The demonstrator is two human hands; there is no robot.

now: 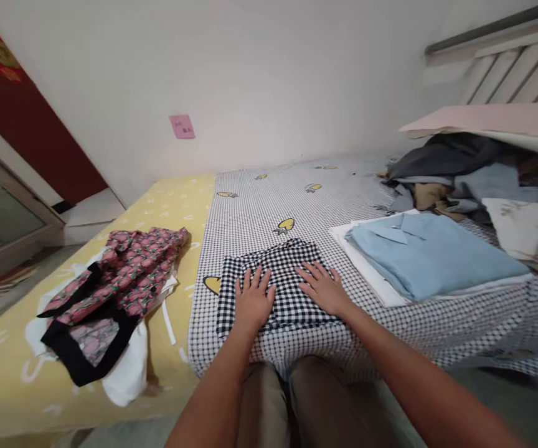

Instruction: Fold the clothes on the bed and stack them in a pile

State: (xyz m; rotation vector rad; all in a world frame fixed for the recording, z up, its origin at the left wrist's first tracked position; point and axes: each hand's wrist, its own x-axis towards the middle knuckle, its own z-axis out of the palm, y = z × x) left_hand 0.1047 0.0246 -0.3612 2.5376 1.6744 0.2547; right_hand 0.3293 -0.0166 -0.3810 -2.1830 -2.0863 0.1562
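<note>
- Folded black-and-white gingham garment (284, 270): lies on the checked bed sheet (250, 211), near its front edge. Looks light, soft and thin, so probably creases and shifts easily.
- Left grip (254, 300): open, palm down on the garment's left part, fingers spread, clamped on nothing.
- Right grip (322, 288): also open and flat, on the garment's right part, well apart from the left.
- Likely best hold: pinch the folded edges at both sides, since the soft middle offers little purchase.
- Pale blue folded shirt (430, 255): just right of the garment, on white cloth (376, 280).
- Pink floral garment (114, 292): black-trimmed, farther left on a yellow mattress (180, 211).
</note>
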